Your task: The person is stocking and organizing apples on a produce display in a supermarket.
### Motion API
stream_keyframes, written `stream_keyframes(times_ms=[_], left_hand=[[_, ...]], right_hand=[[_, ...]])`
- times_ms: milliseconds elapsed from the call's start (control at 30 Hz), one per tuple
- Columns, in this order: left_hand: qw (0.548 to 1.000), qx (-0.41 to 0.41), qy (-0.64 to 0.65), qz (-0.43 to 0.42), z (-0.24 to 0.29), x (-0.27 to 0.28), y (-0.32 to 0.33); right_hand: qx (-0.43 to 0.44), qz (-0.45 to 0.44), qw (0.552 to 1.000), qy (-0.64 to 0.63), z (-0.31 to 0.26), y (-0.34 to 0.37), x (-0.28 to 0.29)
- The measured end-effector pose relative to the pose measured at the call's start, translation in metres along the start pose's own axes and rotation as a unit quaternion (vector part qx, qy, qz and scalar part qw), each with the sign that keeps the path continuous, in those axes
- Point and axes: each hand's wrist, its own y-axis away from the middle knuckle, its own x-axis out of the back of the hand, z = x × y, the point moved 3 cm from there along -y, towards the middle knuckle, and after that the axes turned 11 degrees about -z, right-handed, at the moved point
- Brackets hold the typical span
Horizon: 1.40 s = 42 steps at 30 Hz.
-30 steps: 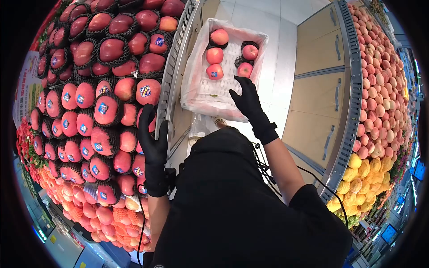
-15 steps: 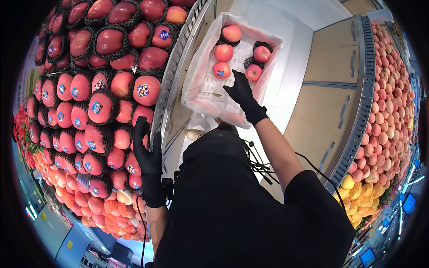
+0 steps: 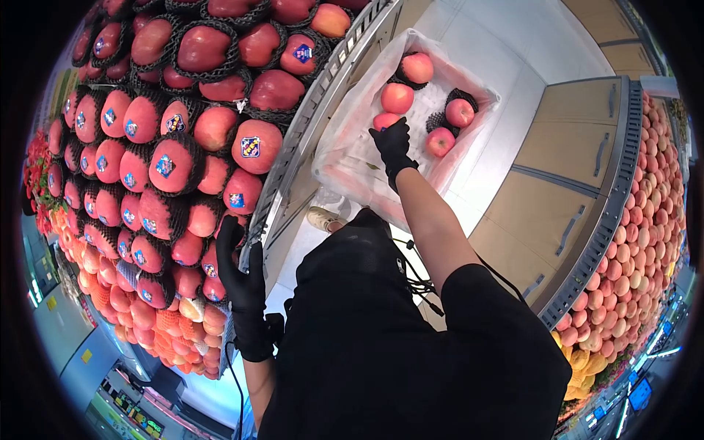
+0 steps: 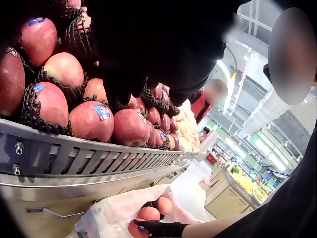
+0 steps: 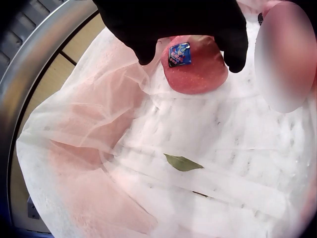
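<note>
My black-gloved right hand is over the nearest red apple in the left row of the plastic-lined crate. In the right wrist view its fingers stand either side of that apple, which bears a blue sticker; a gap shows on the left side. Two more apples lie beyond it, and another two sit to the right by black foam nets. At the edge of the apple display, my gloved left hand has thumb and fingers apart, its fingertips beside stickered apples and nothing in its grasp.
A slotted metal rail edges the display, beside the crate. Cabinets under a peach display stand to the right. A green leaf lies on the crate's lining. Cables hang by my waist. Other people appear in the left wrist view.
My right hand has moved from the crate's right side, leftward to the nearest left-row apple. The left hand stays by the display edge. The head view has shifted.
</note>
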Motion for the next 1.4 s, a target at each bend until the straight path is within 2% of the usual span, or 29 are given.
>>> stream_keyframes(times_ms=[100,467,700,800,833,967,1200,1233,1333,1400], left_hand=[[0.999,0.025,-0.028,0.003,0.006,0.002,0.003],[0.999,0.031,-0.032,0.029,0.006,0.009,0.010],[0.999,0.028,-0.009,0.031,0.005,0.013,0.009],[0.999,0.018,0.003,0.040,0.006,0.015,0.007],[0.999,0.005,-0.006,0.043,0.004,0.017,0.007],[0.999,-0.015,-0.001,0.049,-0.003,0.021,0.007],[0.997,-0.029,0.050,0.048,-0.005,0.031,0.008],[0.997,-0.045,0.033,0.047,-0.010,0.034,0.008],[0.995,-0.063,0.043,0.060,-0.016,0.039,0.009],[0.993,-0.084,0.034,0.077,-0.016,0.043,0.008]], right_hand=[[-0.060,-0.015,0.998,0.011,-0.004,-0.007,-0.011],[-0.084,0.030,0.995,-0.036,0.010,-0.027,-0.033],[-0.069,0.009,0.997,-0.044,0.018,-0.002,-0.020],[-0.034,0.008,0.998,-0.047,0.020,0.015,-0.004],[-0.015,0.038,0.999,-0.030,0.025,0.019,-0.003],[-0.001,0.017,0.999,-0.033,0.030,0.034,0.016],[0.193,0.043,0.977,-0.081,0.024,0.054,0.055],[0.240,0.067,0.963,-0.101,0.007,0.070,0.071],[0.334,0.007,0.923,-0.189,-0.026,0.085,0.096],[0.364,-0.001,0.913,-0.186,-0.056,0.103,0.118]])
